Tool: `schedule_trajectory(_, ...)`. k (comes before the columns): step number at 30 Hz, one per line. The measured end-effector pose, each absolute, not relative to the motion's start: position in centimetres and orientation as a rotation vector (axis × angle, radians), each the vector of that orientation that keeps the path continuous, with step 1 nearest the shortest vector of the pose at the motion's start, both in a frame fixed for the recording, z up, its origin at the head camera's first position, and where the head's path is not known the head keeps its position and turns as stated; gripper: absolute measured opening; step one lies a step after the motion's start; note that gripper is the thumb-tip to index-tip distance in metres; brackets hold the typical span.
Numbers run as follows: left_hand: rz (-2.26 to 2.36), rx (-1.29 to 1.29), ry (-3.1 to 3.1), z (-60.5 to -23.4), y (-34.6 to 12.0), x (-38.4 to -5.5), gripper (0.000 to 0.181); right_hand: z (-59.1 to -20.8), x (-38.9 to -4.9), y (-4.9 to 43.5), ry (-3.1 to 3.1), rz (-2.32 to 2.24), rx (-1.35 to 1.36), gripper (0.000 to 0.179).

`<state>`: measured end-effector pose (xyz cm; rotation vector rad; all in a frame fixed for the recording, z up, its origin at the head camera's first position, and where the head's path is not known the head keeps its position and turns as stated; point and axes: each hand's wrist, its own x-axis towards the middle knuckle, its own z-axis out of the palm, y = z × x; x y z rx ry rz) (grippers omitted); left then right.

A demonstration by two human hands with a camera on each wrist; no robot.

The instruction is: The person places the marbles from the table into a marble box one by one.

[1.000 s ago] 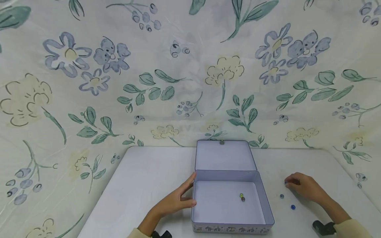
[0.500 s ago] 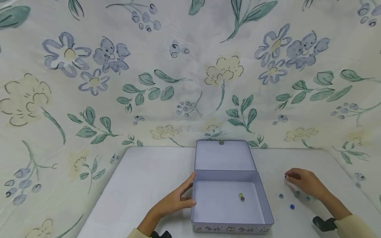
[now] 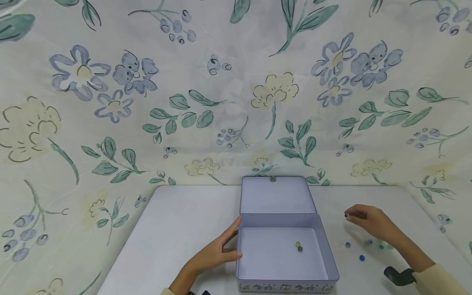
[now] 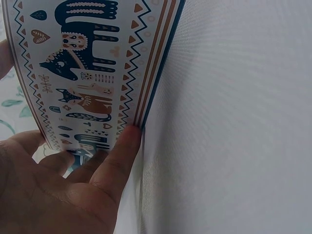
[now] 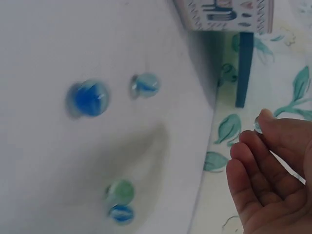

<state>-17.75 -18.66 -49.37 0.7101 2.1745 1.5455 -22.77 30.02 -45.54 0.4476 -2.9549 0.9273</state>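
A lidded tin box [image 3: 284, 285] stands on the table with its lid [image 3: 276, 196] raised at the back. Two marbles, one yellow-green [image 3: 298, 244] and one brownish [image 3: 300, 249], lie inside on its floor. My left hand [image 3: 212, 256] touches the box's left side with extended, spread fingers; the left wrist view shows them against the patterned wall [image 4: 90, 73]. Right of the box, my right hand [image 3: 374, 221] pinches a small clear marble [image 5: 258, 126] between thumb and forefinger, above the table. Loose marbles lie below that hand, among them a blue one [image 5: 90, 98] and a green one [image 5: 121, 192].
The white table [image 3: 184, 221] meets a flower-patterned cloth [image 3: 221, 102] at its back edge. A pale blue marble [image 3: 348, 244] lies nearest the box's right wall. A black wrist device [image 3: 399, 276] sits at my right cuff.
My right hand has risen from the table with the marble and moved slightly left towards the box, uncovering marbles beneath it. The left hand has stayed at the box.
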Motion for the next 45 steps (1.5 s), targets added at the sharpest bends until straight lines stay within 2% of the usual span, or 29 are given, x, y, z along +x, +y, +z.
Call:
schedule_trajectory(17,1.528,0.712,2.177,-48.7,-18.3,-18.0,0.091,-41.7,-23.1,26.2,-2.911,1.038,0.729,0.021)
schedule_trajectory(27,1.539,0.712,2.157,-48.7,-18.3,-18.0,0.09,-41.3,-23.3,23.0,-2.887,1.203,0.874,0.022)
schedule_trajectory(45,1.549,0.711,2.159,-49.2,-18.6,-17.7,0.09,-40.3,-24.2,16.3,-2.786,1.172,1.247,0.018)
